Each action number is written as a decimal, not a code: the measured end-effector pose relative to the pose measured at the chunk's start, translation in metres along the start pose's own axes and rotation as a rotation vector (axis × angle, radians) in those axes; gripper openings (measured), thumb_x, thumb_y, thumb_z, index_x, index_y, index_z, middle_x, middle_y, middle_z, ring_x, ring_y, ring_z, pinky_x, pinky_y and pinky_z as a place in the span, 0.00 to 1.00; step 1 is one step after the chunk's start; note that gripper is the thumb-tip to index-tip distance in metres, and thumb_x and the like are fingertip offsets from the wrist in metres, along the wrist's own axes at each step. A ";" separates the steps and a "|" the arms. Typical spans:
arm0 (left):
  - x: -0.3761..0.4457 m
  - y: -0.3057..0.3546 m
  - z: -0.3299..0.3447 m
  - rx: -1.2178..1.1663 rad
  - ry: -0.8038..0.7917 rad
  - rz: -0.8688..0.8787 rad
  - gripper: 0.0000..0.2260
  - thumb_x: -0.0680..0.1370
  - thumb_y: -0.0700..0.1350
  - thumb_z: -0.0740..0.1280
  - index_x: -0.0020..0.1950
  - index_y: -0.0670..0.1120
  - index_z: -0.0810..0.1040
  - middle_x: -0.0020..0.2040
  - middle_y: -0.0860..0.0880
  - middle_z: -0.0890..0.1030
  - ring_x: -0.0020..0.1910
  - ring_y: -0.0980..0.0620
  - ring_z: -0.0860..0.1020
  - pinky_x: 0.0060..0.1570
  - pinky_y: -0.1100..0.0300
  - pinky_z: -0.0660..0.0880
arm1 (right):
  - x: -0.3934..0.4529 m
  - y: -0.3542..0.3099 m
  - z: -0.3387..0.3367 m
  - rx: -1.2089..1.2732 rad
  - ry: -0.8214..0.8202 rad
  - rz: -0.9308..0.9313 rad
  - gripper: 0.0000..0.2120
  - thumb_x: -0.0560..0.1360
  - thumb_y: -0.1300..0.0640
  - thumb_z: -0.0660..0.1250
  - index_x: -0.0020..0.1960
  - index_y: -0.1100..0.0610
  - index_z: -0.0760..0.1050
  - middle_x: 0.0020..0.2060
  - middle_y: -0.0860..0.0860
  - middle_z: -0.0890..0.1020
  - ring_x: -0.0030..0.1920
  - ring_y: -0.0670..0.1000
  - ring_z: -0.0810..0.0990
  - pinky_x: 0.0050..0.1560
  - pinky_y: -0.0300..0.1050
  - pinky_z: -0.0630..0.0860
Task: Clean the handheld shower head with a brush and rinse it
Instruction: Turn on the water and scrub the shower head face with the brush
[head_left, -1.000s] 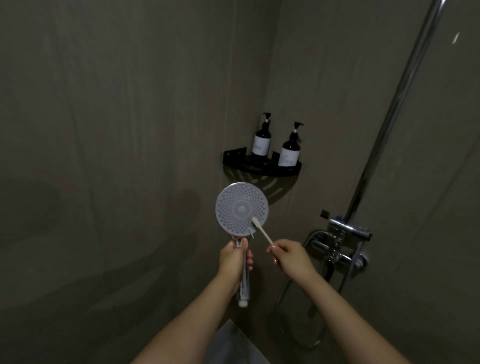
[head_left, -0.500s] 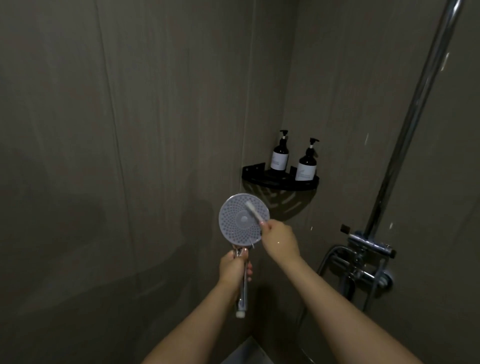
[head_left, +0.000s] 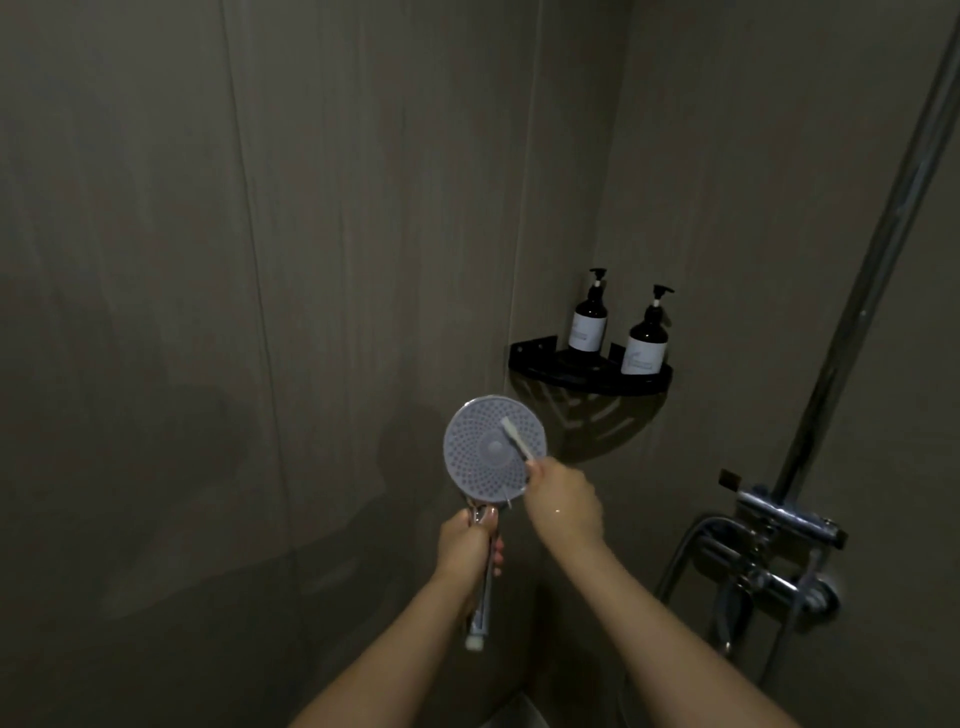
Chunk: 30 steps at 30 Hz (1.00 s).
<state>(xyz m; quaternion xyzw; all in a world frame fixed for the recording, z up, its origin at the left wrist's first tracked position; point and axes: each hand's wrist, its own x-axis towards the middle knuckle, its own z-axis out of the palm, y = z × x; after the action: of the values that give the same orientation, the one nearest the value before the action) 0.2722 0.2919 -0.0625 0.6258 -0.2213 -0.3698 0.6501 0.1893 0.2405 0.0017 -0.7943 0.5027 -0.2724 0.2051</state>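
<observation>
head | round perforated shower head (head_left: 475, 457) | slim pale brush (head_left: 517, 439) on face

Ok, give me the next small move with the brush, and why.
Probably sweep the brush down across the lower holes of the shower head. Its bristles sit on the upper right of the face, the left hand holds the handle, and no water runs yet.

Only one view is given, taken from the head. The corner shelf (head_left: 589, 376) is faced from close by, looked at forward and down, with both arms seen below it.
</observation>
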 end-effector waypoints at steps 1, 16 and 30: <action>0.001 0.001 0.000 -0.012 0.000 0.007 0.07 0.78 0.41 0.60 0.40 0.43 0.71 0.30 0.45 0.72 0.26 0.52 0.69 0.25 0.62 0.68 | 0.000 -0.002 0.002 -0.014 -0.028 -0.020 0.17 0.81 0.51 0.51 0.55 0.57 0.75 0.47 0.57 0.82 0.46 0.56 0.80 0.39 0.42 0.71; 0.008 0.003 -0.015 -0.004 0.040 0.001 0.07 0.77 0.40 0.61 0.39 0.43 0.71 0.29 0.45 0.72 0.26 0.51 0.69 0.24 0.63 0.67 | -0.002 -0.018 0.003 0.038 -0.076 0.045 0.18 0.81 0.51 0.51 0.57 0.59 0.76 0.52 0.60 0.81 0.52 0.59 0.80 0.47 0.46 0.74; 0.006 0.010 -0.021 0.043 0.020 0.023 0.11 0.78 0.42 0.61 0.35 0.45 0.71 0.27 0.46 0.72 0.23 0.52 0.69 0.22 0.65 0.66 | -0.005 -0.032 0.000 -0.020 -0.050 0.003 0.17 0.81 0.53 0.51 0.58 0.58 0.75 0.50 0.58 0.81 0.51 0.58 0.81 0.46 0.47 0.74</action>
<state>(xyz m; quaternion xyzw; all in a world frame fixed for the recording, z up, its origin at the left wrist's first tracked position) 0.2937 0.3002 -0.0564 0.6408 -0.2299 -0.3512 0.6428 0.2100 0.2584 0.0198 -0.8021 0.5015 -0.2470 0.2100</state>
